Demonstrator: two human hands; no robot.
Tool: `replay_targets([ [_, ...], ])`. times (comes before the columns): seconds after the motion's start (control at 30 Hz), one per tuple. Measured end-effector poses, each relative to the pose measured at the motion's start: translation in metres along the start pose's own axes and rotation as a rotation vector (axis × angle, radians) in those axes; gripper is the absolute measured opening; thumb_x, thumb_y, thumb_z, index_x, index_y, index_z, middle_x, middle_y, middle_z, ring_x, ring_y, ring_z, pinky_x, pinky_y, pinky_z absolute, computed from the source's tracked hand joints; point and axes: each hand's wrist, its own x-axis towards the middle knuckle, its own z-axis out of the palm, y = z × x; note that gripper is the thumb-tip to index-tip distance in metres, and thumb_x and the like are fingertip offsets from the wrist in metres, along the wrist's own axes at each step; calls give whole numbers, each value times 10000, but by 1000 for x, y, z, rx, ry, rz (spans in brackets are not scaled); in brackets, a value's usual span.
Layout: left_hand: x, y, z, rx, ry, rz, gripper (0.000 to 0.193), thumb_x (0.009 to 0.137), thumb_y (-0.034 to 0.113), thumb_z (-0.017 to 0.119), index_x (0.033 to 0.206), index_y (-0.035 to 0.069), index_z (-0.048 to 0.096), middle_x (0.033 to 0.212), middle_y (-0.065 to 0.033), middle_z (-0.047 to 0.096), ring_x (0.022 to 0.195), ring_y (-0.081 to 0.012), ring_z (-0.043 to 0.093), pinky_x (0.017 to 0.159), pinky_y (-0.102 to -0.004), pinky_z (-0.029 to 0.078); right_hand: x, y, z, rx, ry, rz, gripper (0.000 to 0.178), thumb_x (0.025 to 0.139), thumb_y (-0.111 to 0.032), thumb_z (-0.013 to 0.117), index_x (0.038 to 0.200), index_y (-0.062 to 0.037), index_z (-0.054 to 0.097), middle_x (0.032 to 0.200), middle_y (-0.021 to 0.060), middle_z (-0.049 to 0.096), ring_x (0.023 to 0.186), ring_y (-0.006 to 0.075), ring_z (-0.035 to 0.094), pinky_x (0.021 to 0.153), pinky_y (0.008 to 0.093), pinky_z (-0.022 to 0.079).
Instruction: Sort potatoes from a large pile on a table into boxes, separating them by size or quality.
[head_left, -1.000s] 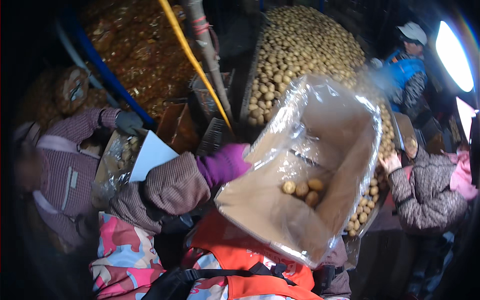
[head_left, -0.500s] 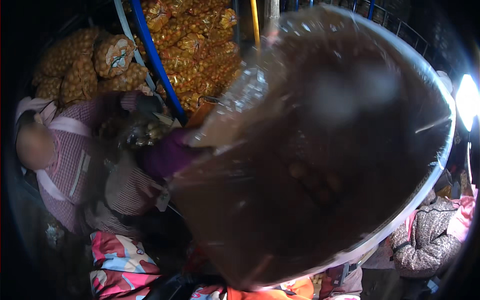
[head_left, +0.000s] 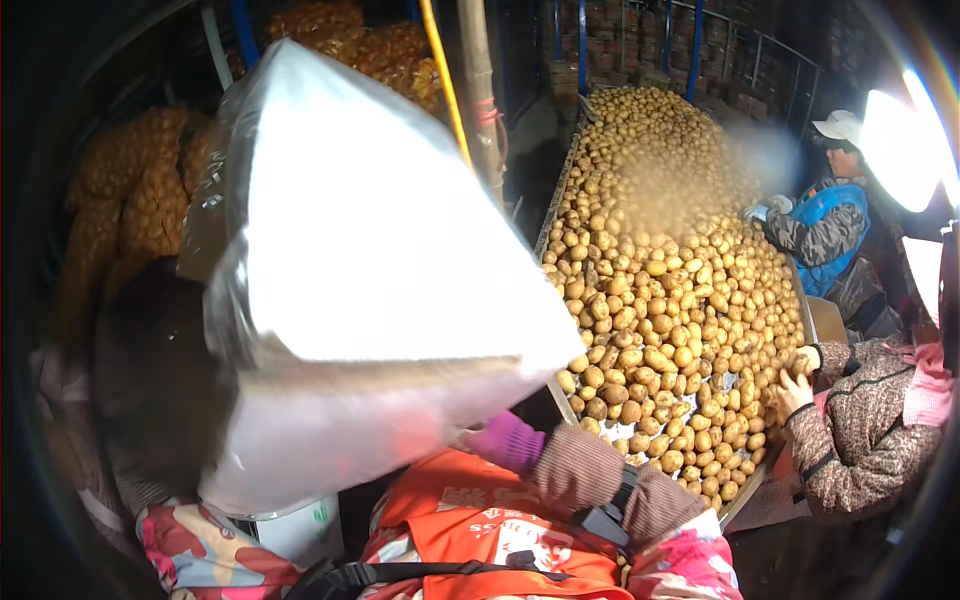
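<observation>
A large box (head_left: 370, 230) wrapped or lined with clear plastic is tilted up in front of me, one white face glaring in the light. My right hand (head_left: 478, 436), in a purple cuff, has its fingers closed on the box's lower right edge. The fingertips are partly hidden by the plastic. My left hand is out of sight behind the box; only the patterned left sleeve (head_left: 215, 555) shows at the lower left. To the right of the box, potatoes (head_left: 650, 320) lie heaped on a long table with a raised rim (head_left: 560, 185).
Two people work along the table's right side: one in a blue vest (head_left: 832, 230), one in a brown speckled jacket (head_left: 870, 425) handling a potato. A bamboo pole (head_left: 482, 95) and yellow pole (head_left: 445, 80) stand ahead. Net sacks (head_left: 130, 180) are stacked left; a white box (head_left: 295, 530) sits below.
The box has swung left and turned, from its dark inside facing me to a white outer face. The potato table has come into view, and my left hand's purple cuff is now hidden.
</observation>
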Motion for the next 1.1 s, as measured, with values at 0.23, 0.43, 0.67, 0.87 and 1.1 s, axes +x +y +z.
replay_targets([
  [0.23, 3, 30, -44, 123, 62, -98, 464, 841, 259, 701, 1231, 29, 595, 1100, -93, 670, 1008, -191, 615, 883, -348, 467, 82, 9, 0, 403, -159, -110, 480, 888, -317, 657, 1242, -8, 564, 1114, 111, 666, 980, 197, 636, 886, 334, 496],
  [0.43, 27, 94, -43, 177, 45, 7, 470, 845, 253, 701, 1243, 30, 589, 1114, -87, 665, 1033, -185, 604, 903, -351, 458, 138, 5, -2, 440, -120, 5, 483, 907, -293, 630, 1278, -3, 524, 1113, 97, 644, 988, 177, 619, 883, 319, 494],
  [0.67, 125, 206, 59, 290, 52, 385, 479, 832, 301, 683, 1207, 13, 606, 1122, -141, 672, 1039, -244, 625, 904, -361, 460, 136, 102, -34, 412, 182, -138, 485, 940, -207, 552, 1375, -26, 436, 1211, 95, 573, 1106, 156, 548, 956, 312, 444],
  [0.87, 313, 180, 158, -88, -237, 468, 304, 851, 161, 665, 1102, -8, 639, 1006, -125, 682, 964, -194, 630, 838, -308, 484, 14, 160, -89, 448, 574, 95, 442, 915, -217, 604, 1309, -37, 522, 1189, 82, 595, 1098, 186, 551, 957, 301, 455],
  [1.1, 398, 237, 354, 89, -232, 484, 300, 866, 155, 646, 1124, 2, 628, 1001, -105, 674, 935, -179, 622, 814, -297, 484, -110, 186, -93, 549, 1355, 369, 390, 968, -155, 497, 1330, -10, 483, 1218, 141, 586, 1058, 218, 611, 956, 333, 478],
])
